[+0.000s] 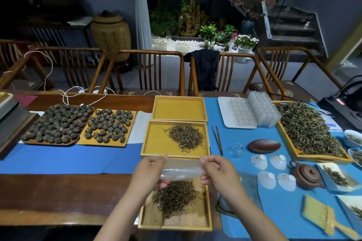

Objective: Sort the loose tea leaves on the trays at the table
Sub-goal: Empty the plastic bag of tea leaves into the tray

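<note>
A clear plastic sheet (181,170) is held stretched between the left hand (151,174) and the right hand (217,174), each pinching one end with curled fingers. The sheet hangs over the far edge of the near tray (175,223), and a heap of dark, wiry tea leaves (174,196) is seen just beneath the hands. Just beyond the hands, a second heap (186,138) is spread in the middle tray (154,143) on the bench (58,193). The far tray (179,108) is seen behind it.
</note>
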### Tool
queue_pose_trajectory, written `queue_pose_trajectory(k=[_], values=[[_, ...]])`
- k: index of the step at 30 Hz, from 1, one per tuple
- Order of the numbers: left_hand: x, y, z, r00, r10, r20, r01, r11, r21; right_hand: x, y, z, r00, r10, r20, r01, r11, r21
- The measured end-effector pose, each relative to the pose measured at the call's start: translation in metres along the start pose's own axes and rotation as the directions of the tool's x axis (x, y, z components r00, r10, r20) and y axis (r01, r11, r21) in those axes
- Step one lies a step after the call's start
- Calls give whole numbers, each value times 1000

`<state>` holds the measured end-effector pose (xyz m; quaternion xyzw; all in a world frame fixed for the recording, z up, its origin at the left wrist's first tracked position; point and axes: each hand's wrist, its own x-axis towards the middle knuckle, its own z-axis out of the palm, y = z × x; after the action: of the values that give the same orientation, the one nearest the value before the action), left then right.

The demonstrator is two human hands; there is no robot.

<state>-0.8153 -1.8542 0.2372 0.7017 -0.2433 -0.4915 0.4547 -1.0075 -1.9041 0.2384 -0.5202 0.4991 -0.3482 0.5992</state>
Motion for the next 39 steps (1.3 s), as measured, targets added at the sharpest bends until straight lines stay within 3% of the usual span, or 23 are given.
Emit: queue_pose_trajectory(k=[4, 9, 11, 13, 15, 23, 31, 39], values=[[-5, -5, -6, 993, 97, 60, -99, 995, 27, 1, 11, -3, 998, 54, -9, -54, 998, -16], [-14, -25, -16, 973, 179, 148, -187, 982, 40, 13, 34, -7, 954, 297, -34, -296, 955, 9], [-19, -36, -19, 965, 187, 185, -190, 982, -3, 15, 43, -4, 921, 385, 63, -387, 922, 8], [-21, -49, -22, 962, 165, 218, -161, 986, -33, 15, 51, 0, 880, 435, 190, -459, 882, 107], [-23, -65, -24, 960, 131, 247, -127, 991, -34, 14, 56, 5, 865, 448, 225, -491, 849, 195], [-4, -100, -28, 991, -70, 115, 64, 996, 56, 12, 79, 11, 908, 398, 128, -413, 901, 130], [45, -80, -44, 989, 121, -80, -119, 992, 33, 45, 58, 44, 940, 312, 135, -327, 938, 113], [90, -67, -139, 939, 176, -294, -143, 981, 130, 99, 42, 168, 973, 207, 102, -206, 978, -23]])
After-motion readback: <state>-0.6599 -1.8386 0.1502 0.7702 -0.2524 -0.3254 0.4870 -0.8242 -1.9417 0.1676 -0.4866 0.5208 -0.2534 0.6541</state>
